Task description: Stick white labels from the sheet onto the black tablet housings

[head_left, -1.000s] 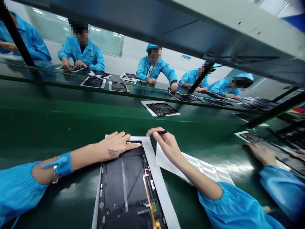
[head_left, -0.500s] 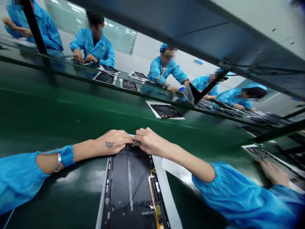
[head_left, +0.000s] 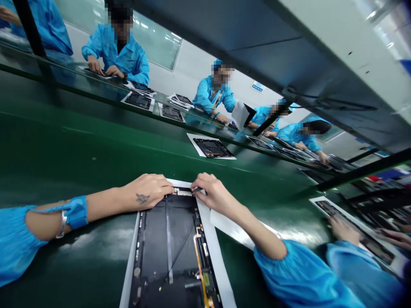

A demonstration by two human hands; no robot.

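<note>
In front of me an opened tablet (head_left: 180,252) lies on white paper (head_left: 223,265), its black inside, coppery ribbon cable (head_left: 198,256) and small parts facing up. My left hand (head_left: 149,190) rests over its far left corner, fingers pressed together at the left end of a narrow silvery strip (head_left: 183,192). What those fingertips pinch, if anything, is hidden. At the strip's right end, my right hand (head_left: 210,190) closes its fingers around a small dark tool (head_left: 197,189), whose kind I cannot make out.
Another opened tablet (head_left: 213,148) lies on paper ahead on the green surface (head_left: 80,154). Co-workers in blue sit across, beside stacked tablets (head_left: 141,88). At right, a neighbour's hand (head_left: 343,231) touches a tablet (head_left: 377,250). A shelf (head_left: 257,42) overhangs, with a dark post (head_left: 272,117).
My right hand has moved a little right, away from my left, and the silvery strip now shows between them. The view has shifted slightly. At right, the neighbour's hands and tablet show more.
</note>
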